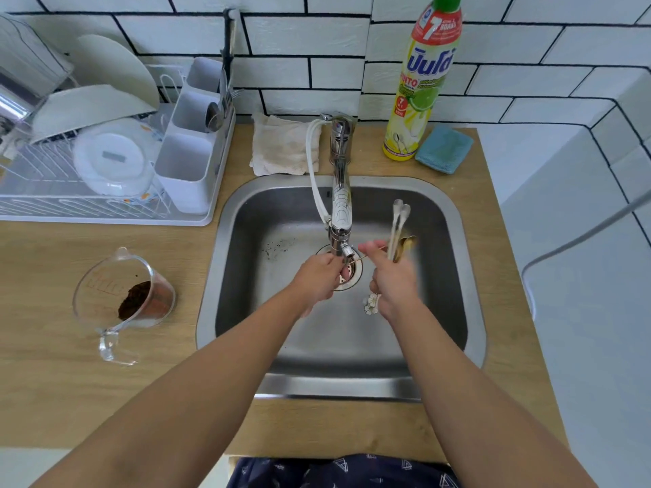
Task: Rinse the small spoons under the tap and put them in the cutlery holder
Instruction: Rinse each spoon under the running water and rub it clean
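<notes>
Several spoons (400, 234) bunched in right hand (392, 281) beside tap (341, 206) | left hand (318, 276) pinches one under spout | thin, stiff, wet-slippery: grip handles | holder (186, 163) left of tap

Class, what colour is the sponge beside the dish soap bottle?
Light blue sponge; the head view shows it best.

- To my left on the wooden counter (53, 276), a clear measuring jug (123, 301) holds dark grounds.
- Behind it, a dish rack (70, 206) with white plates (112, 72).
- By the tiled wall (299, 37): folded cloth (285, 146), yellow dish soap bottle (419, 100), blue sponge (444, 149).
</notes>
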Motion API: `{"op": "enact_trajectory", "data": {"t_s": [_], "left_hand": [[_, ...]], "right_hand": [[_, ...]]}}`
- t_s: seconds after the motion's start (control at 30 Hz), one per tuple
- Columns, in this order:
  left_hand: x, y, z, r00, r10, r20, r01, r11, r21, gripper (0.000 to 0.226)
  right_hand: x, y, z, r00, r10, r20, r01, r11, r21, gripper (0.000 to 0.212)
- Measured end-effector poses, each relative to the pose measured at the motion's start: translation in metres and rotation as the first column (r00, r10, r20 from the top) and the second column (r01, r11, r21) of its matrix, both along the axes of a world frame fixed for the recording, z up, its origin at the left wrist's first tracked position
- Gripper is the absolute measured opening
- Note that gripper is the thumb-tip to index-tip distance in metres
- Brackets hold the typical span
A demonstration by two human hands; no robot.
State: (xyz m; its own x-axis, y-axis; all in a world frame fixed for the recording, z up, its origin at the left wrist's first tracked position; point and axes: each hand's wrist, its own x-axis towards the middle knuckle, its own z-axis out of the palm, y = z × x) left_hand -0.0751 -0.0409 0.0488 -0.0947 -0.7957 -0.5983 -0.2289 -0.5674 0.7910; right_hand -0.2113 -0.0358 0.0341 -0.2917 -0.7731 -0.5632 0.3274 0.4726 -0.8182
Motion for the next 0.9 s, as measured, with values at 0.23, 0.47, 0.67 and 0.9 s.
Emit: {"op": "enact_trajectory", "data": {"t_s": [0.23, 0.47, 0.67, 0.9], "left_hand": [[0.013, 0.032, 0.000, 0.997, -0.056, 0.051, 0.057, 0.998, -0.010, 0.037], [0.012, 0.033, 0.011, 0.985, 0.171, -0.029, -0.165, 0.974, 0.154, 0.038], [0.012, 0.038, 0.010, 0.987, 0.153, -0.042, -0.140, 0.965, 0.221, 0.039], [0.018, 0.048, 0.013, 0.989, 0.011, -0.147, 0.016, 0.983, 0.181, 0.051]], "right_hand": [[0.009, 0.006, -0.004, 0.996, 0.080, 0.048, -0.080, 0.997, 0.002, 0.017], [0.025, 0.016, -0.008, 0.943, 0.330, 0.049, -0.330, 0.944, 0.012, 0.012], [0.018, 0.001, -0.006, 0.966, 0.249, 0.065, -0.253, 0.966, 0.054, 0.011], [0.015, -0.004, -0.003, 0.983, 0.140, 0.119, -0.146, 0.989, 0.039, 0.010]]}}
